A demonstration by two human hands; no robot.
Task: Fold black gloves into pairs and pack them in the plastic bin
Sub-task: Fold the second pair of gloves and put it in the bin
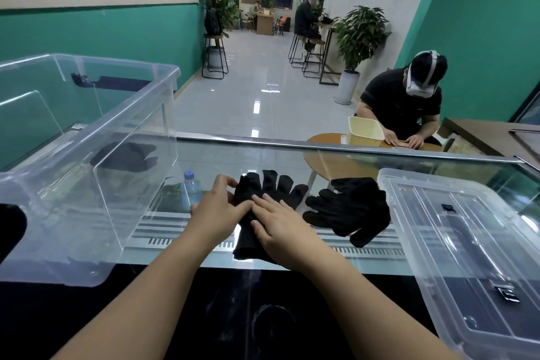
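Note:
A black glove lies flat on the glass counter in front of me, fingers pointing away. My left hand pinches its left edge near the thumb. My right hand presses flat on its palm and cuff. To the right sits a loose heap of black gloves, untouched. The clear plastic bin stands at the left, and a black glove shows through its wall, inside.
The bin's clear lid lies on the counter at the right. A water bottle shows beneath the glass. A metal rail marks the counter's far edge. Beyond it a person sits at a round table with a yellow basket.

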